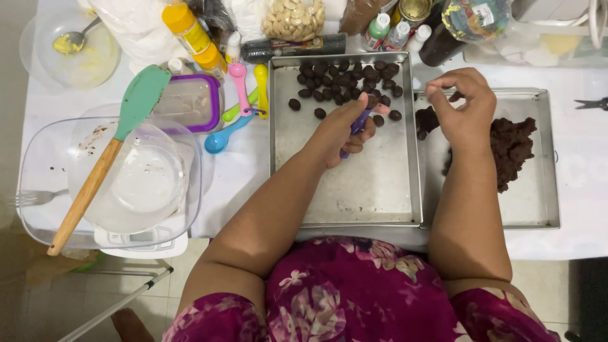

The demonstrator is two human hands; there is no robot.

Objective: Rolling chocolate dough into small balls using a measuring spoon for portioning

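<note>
We are gripping a purple spoon [358, 126] in our left hand [342, 130], fingers closed around its handle, over the steel tray [354, 190] of dark dough balls [345, 79]. Our right hand [465, 107] is pinching, fingertips together, above the dough mass [516, 149] lying in the second tray [538, 209] on the white table [582, 158].

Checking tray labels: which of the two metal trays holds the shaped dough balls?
The left tray, under the left hand; dark balls cluster at its far end. The right tray holds an unshaped dough mass.
</note>
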